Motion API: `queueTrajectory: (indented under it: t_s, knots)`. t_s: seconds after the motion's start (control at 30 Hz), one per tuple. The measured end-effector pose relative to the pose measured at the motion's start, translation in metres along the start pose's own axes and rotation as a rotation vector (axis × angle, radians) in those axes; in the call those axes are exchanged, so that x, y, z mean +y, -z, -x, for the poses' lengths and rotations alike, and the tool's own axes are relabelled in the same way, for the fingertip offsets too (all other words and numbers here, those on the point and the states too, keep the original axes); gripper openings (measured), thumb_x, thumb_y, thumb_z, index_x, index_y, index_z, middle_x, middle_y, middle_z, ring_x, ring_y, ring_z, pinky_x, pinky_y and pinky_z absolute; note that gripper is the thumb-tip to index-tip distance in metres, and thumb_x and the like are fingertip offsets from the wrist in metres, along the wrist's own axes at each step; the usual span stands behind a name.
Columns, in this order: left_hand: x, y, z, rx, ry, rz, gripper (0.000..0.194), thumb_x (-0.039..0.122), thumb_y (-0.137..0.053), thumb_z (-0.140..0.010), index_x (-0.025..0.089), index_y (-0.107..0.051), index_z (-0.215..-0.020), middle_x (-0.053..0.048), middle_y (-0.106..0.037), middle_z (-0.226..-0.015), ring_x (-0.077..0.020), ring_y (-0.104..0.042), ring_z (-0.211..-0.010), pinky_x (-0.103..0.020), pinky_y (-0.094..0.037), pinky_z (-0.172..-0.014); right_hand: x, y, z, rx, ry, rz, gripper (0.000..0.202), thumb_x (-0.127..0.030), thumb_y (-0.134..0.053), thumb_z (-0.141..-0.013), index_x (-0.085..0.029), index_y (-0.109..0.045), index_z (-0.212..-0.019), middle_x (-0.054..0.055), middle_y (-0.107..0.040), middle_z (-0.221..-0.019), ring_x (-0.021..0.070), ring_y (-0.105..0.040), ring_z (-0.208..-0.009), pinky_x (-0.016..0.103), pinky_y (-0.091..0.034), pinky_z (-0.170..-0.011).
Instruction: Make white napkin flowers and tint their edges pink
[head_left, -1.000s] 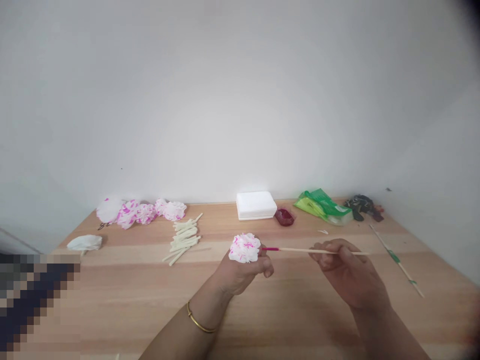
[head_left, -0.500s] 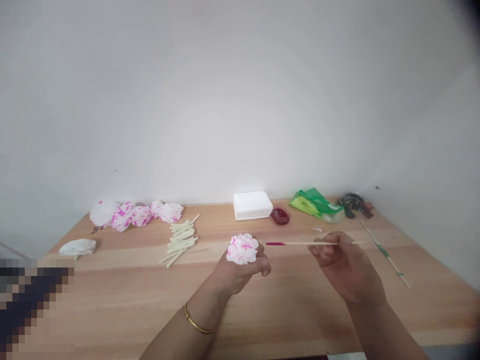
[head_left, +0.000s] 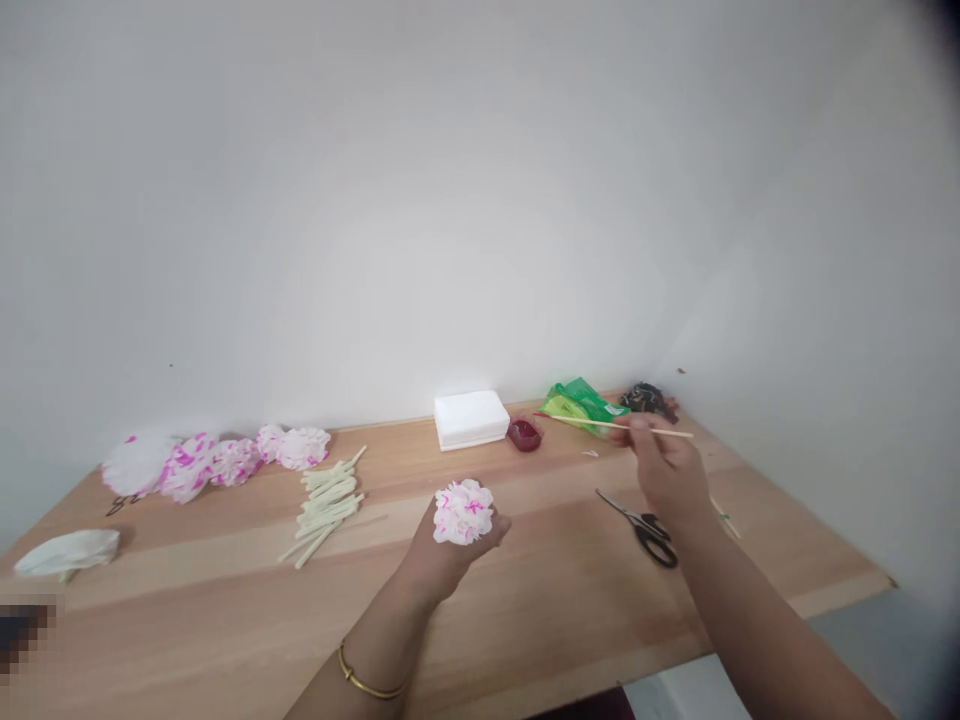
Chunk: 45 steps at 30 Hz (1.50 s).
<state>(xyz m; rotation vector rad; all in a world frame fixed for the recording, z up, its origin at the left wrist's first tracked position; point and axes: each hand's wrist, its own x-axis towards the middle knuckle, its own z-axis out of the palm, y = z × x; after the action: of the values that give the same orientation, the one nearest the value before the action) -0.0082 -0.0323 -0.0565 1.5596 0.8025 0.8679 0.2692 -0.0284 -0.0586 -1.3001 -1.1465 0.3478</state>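
My left hand (head_left: 457,550) is closed around the base of a white tissue-paper flower (head_left: 463,512) with pink-tinted petal edges; the part inside the fist is hidden. Between the fingers of my right hand (head_left: 664,465) is a thin wooden stick (head_left: 660,431), held almost level and pointing left. Its coloured tip hangs near a small dish of dark red liquid (head_left: 525,434), in front of a green plastic packet (head_left: 581,402). Below my right hand, scissors (head_left: 645,530) with black handles lie on the wooden table (head_left: 525,620).
A white stack of tissues (head_left: 471,418) sits by the wall. Several pink-and-white paper flowers (head_left: 232,462) line the back left, with a white tissue piece (head_left: 67,552) before them. Pale sticks (head_left: 328,505) lie in a pile. A dark crumpled bag (head_left: 649,400) is at the back right.
My right hand has lifted the stick away from the flower, back toward the red dish. Scissors now show beneath it. The view has turned to the right; my left hand still holds the flower.
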Motion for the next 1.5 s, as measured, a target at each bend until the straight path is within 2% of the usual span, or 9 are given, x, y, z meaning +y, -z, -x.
queueTrajectory:
  t_s: [0.13,0.33,0.63,0.77,0.93,1.0,1.13,1.3,1.5]
  knots:
    - [0.005,-0.002,-0.002,0.078,-0.055,-0.314,0.032,0.028,-0.058,-0.077,0.019,-0.035,-0.057,0.006,-0.037,-0.058,-0.0092,-0.036,-0.054,-0.025,-0.03,-0.054,0.011,-0.017,-0.013,-0.217,0.192,0.417,0.034,-0.042,-0.042,-0.092,-0.018,-0.065,-0.091,0.007,-0.069,-0.081,0.0208,-0.064,-0.074,0.031,-0.047,-0.066]
    - [0.011,-0.003,-0.003,0.185,-0.051,-0.261,0.035,0.029,-0.063,-0.074,0.021,-0.033,-0.058,0.007,-0.035,-0.055,-0.0086,-0.035,-0.051,-0.023,-0.029,-0.051,0.025,-0.042,-0.006,-0.359,0.265,0.465,0.031,-0.04,-0.043,-0.091,-0.019,-0.067,-0.093,0.008,-0.071,-0.09,0.0239,-0.065,-0.084,0.033,-0.048,-0.073]
    - [0.006,-0.002,-0.003,0.251,-0.071,-0.204,0.036,0.03,-0.067,-0.073,0.021,-0.035,-0.061,0.008,-0.037,-0.055,-0.0081,-0.036,-0.05,-0.022,-0.033,-0.051,0.035,-0.027,0.011,-0.492,0.156,0.5,0.043,-0.043,-0.058,-0.081,-0.021,-0.058,-0.118,0.007,-0.067,-0.101,0.0207,-0.064,-0.08,0.035,-0.051,-0.075]
    - [0.003,-0.002,-0.003,0.289,-0.109,-0.223,0.036,0.032,-0.067,-0.073,0.02,-0.036,-0.061,0.007,-0.039,-0.056,-0.0083,-0.038,-0.051,-0.023,-0.034,-0.052,0.023,-0.015,0.018,-0.449,0.083,0.577,0.059,-0.046,-0.062,-0.077,-0.021,-0.048,-0.129,0.004,-0.065,-0.089,0.0205,-0.063,-0.079,0.035,-0.05,-0.073]
    - [0.003,-0.001,-0.004,0.375,-0.127,-0.281,0.034,0.028,-0.065,-0.074,0.021,-0.035,-0.06,0.007,-0.04,-0.055,-0.0088,-0.039,-0.051,-0.022,-0.034,-0.05,-0.013,0.002,0.029,-0.085,0.182,0.599,0.064,-0.046,-0.063,-0.075,-0.023,-0.043,-0.132,0.003,-0.059,-0.09,0.0192,-0.058,-0.076,0.033,-0.048,-0.071]
    - [0.003,-0.001,-0.003,0.403,-0.129,-0.296,0.033,0.027,-0.065,-0.074,0.021,-0.036,-0.061,0.006,-0.04,-0.055,-0.0089,-0.039,-0.051,-0.022,-0.034,-0.05,-0.023,0.002,0.031,0.001,0.246,0.597,0.059,-0.044,-0.063,-0.077,-0.023,-0.046,-0.13,0.003,-0.057,-0.088,0.019,-0.057,-0.076,0.034,-0.047,-0.073]
    - [-0.001,-0.002,-0.003,0.421,-0.17,-0.324,0.032,0.028,-0.065,-0.075,0.021,-0.037,-0.062,0.006,-0.041,-0.056,-0.0091,-0.041,-0.051,-0.023,-0.034,-0.052,-0.028,-0.007,0.028,-0.053,0.279,0.52,0.048,-0.038,-0.06,-0.08,-0.021,-0.05,-0.124,0.001,-0.058,-0.084,0.0178,-0.058,-0.072,0.034,-0.047,-0.074]
    - [-0.002,-0.001,-0.004,0.384,-0.138,-0.293,0.032,0.029,-0.059,-0.078,0.021,-0.035,-0.06,0.005,-0.039,-0.055,-0.0101,-0.04,-0.051,-0.024,-0.036,-0.052,-0.04,-0.014,0.039,0.108,0.419,0.502,0.029,-0.026,-0.059,-0.082,-0.019,-0.058,-0.11,0.003,-0.06,-0.079,0.0201,-0.059,-0.077,0.035,-0.047,-0.078]
    - [0.006,0.002,0.0,0.353,-0.036,-0.176,0.029,0.031,-0.054,-0.082,0.021,-0.039,-0.059,0.003,-0.046,-0.057,-0.0125,-0.049,-0.057,-0.026,-0.041,-0.061,-0.067,-0.046,0.048,-0.272,0.679,0.266,0.02,-0.012,-0.058,-0.081,-0.019,-0.059,-0.1,0.003,-0.06,-0.082,0.0162,-0.059,-0.072,0.03,-0.048,-0.071]
